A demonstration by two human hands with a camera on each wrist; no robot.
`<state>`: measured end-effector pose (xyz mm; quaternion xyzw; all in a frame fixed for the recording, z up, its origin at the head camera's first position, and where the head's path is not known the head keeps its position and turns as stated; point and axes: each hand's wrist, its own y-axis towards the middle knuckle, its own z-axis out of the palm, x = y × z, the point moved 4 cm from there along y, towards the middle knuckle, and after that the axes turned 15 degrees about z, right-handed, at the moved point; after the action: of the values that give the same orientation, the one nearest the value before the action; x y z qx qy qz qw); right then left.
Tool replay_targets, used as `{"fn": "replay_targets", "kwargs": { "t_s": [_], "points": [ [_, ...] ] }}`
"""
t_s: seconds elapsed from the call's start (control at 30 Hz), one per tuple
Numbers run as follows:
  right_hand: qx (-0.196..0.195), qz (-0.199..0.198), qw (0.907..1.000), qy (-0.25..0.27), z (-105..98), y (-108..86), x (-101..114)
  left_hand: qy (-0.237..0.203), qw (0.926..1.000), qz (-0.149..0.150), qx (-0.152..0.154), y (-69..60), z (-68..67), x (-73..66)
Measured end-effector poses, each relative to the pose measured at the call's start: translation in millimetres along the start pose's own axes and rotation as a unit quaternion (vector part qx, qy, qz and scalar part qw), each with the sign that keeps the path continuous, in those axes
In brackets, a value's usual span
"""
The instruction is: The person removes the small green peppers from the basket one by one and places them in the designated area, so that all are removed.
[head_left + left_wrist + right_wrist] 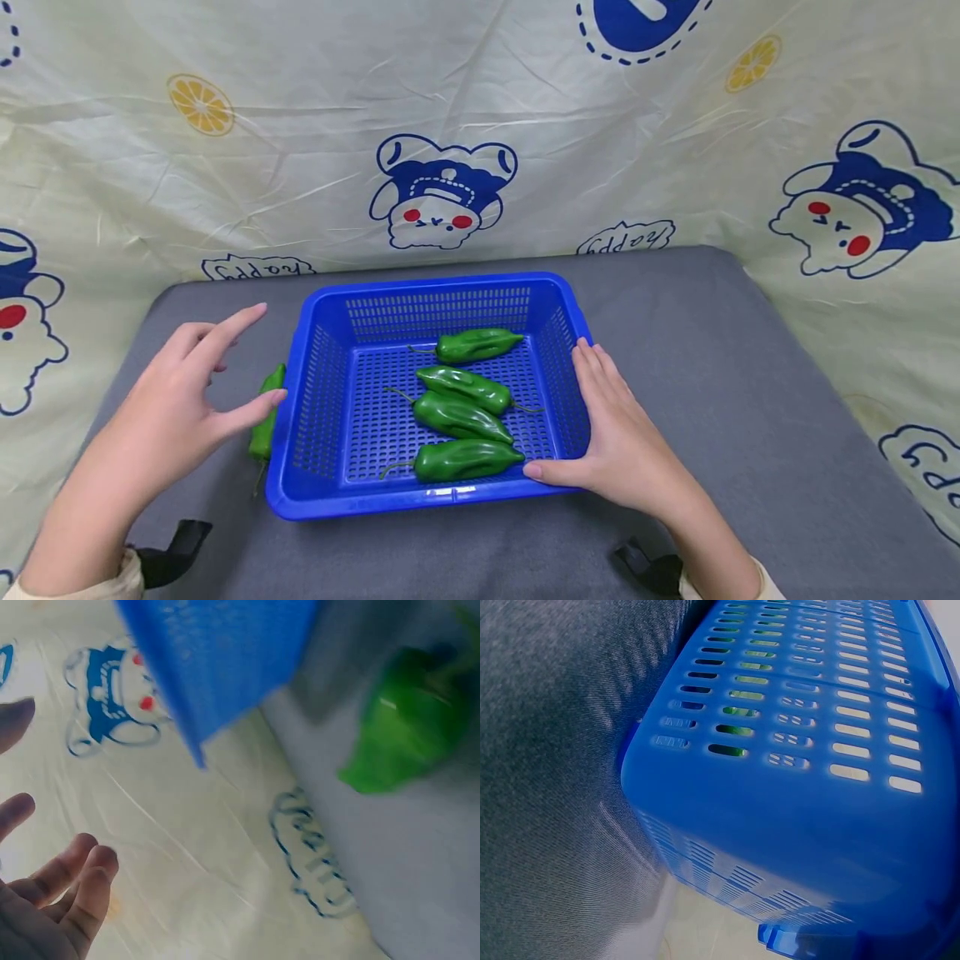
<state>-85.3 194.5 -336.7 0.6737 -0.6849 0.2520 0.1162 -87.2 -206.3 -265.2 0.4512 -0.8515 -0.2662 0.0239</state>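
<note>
Several green peppers (462, 461) lie inside a blue basket (442, 500) in the head view. Another green pepper (267, 417) lies on the grey cloth just outside the basket's left side; the left wrist view shows this pepper (409, 724) too. My left hand (176, 396) is spread above the cloth at the left, thumb apart from the fingers, its thumb tip near that pepper and the rim, holding nothing. My right hand (618, 429) rests on the basket's right rim, fingers straight along it and thumb on the near right corner. The right wrist view shows the basket's wall (780, 810) close up.
A grey cloth (690, 350) covers the table around the basket. Behind and beside it hangs a pale sheet (315, 167) with blue cartoon prints. Black straps (176, 554) hang at both wrists.
</note>
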Motion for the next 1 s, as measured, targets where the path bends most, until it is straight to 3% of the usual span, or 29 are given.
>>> {"fn": "replay_targets", "kwargs": {
  "t_s": [0.27,0.5,0.63,0.73,0.9,1.0],
  "points": [
    [0.001,-0.002,1.0000,0.001,0,-0.2,0,-0.043,0.9952,0.051,0.071,40.5,8.3,-30.6],
    [-0.001,-0.005,1.0000,0.000,0,-0.2,-1,-0.071,0.9783,0.105,0.164,71.5,23.6,-61.8],
    [-0.003,-0.006,1.0000,-0.001,0,-0.1,-1,-0.088,0.9621,0.175,0.190,81.7,38.7,-81.6],
    [-0.002,-0.004,1.0000,0.000,0,-0.4,-1,-0.110,0.9464,0.205,0.224,86.8,53.1,-93.8],
    [0.000,-0.005,1.0000,-0.001,0,-0.6,-1,-0.162,0.9123,0.175,0.333,92.5,79.7,-105.9],
    [0.002,-0.004,1.0000,-0.002,0,-0.3,0,-0.180,0.8939,0.153,0.381,93.4,92.5,-110.2]
  ]
}}
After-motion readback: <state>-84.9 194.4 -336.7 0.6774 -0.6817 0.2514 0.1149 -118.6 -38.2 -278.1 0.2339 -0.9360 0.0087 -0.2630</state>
